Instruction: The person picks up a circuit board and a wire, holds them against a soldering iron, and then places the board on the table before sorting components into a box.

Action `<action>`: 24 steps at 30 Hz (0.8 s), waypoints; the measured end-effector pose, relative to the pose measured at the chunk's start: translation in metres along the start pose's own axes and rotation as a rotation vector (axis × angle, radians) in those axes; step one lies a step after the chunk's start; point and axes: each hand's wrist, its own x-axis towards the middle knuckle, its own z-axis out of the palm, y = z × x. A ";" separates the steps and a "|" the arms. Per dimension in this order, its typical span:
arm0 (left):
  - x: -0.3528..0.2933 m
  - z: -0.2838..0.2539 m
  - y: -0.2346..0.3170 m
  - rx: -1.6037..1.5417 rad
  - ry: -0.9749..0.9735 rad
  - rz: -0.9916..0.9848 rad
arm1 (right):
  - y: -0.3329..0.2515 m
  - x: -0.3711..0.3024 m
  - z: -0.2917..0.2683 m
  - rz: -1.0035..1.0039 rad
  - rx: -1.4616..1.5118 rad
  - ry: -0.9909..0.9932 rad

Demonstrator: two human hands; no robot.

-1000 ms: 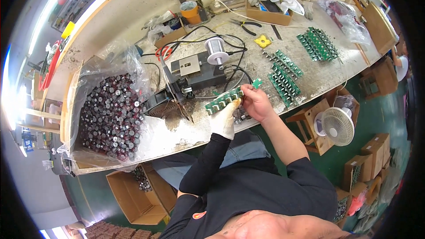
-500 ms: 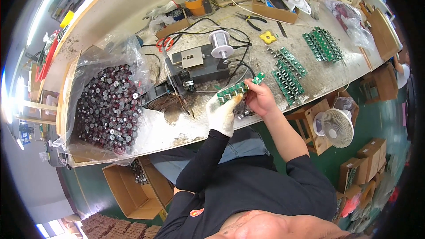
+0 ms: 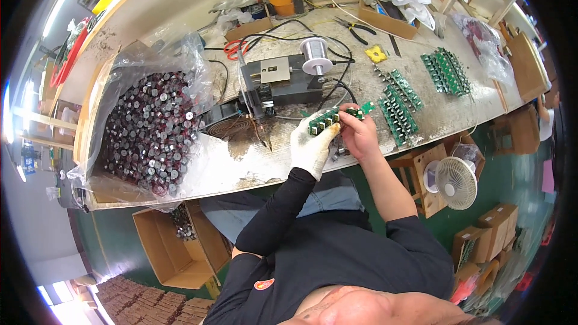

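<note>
My left hand (image 3: 310, 151), in a white glove with a stained thumb, grips a green circuit board strip (image 3: 324, 121) carrying a row of small metal parts. Bare, my right hand (image 3: 362, 137) pinches the strip's right end, where a small green piece (image 3: 368, 107) sticks out past the fingertips. Both hands are above the bench's front edge. To their left, a soldering iron (image 3: 260, 120) stands tip down on the feeder machine (image 3: 289, 87), which bears a spool of solder wire (image 3: 316, 57). More board strips (image 3: 397, 114) lie to the right of my hands.
A plastic-lined box of small round motors (image 3: 150, 132) stands at the left. Another stack of boards (image 3: 445, 72), black-and-yellow pliers (image 3: 356, 30) and a yellow sponge (image 3: 376, 54) lie farther back. A white fan (image 3: 455, 182) stands beyond the bench's front edge at right.
The whole view has shifted, so the bench appears farther right. Both hands still hold the strip, and my right fingers have turned a little at its right end.
</note>
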 end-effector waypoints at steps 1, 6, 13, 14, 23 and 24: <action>0.000 -0.002 -0.002 0.076 -0.017 -0.004 | -0.002 -0.003 0.001 -0.027 -0.024 -0.010; -0.005 0.001 0.008 0.129 0.035 -0.010 | 0.004 -0.001 -0.004 -0.060 -0.041 -0.028; 0.003 -0.001 0.008 -0.246 -0.051 -0.256 | 0.005 0.004 -0.018 0.267 0.264 -0.013; 0.005 -0.002 0.006 -0.283 -0.026 -0.277 | 0.004 0.004 -0.004 0.265 0.293 0.028; 0.000 0.008 0.010 0.286 -0.016 -0.029 | -0.002 0.003 -0.011 -0.170 -0.119 0.053; -0.002 0.010 0.010 0.302 0.034 -0.020 | -0.004 0.001 -0.009 -0.155 -0.136 0.050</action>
